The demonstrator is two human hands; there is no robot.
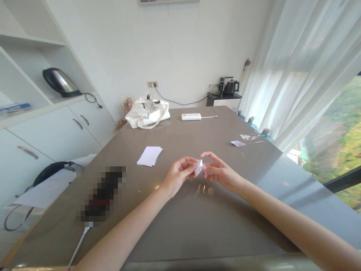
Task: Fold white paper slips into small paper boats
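folded paper (199, 167) points upward, long axis leaning right.

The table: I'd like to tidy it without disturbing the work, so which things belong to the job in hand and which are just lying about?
Belong to the job:
- small white paper, in the left hand, right hand close by
- paper stack, probably
- paper scraps, perhaps

Just lying about, it seems:
- white bag
- white device with cable
- dark pixelated object
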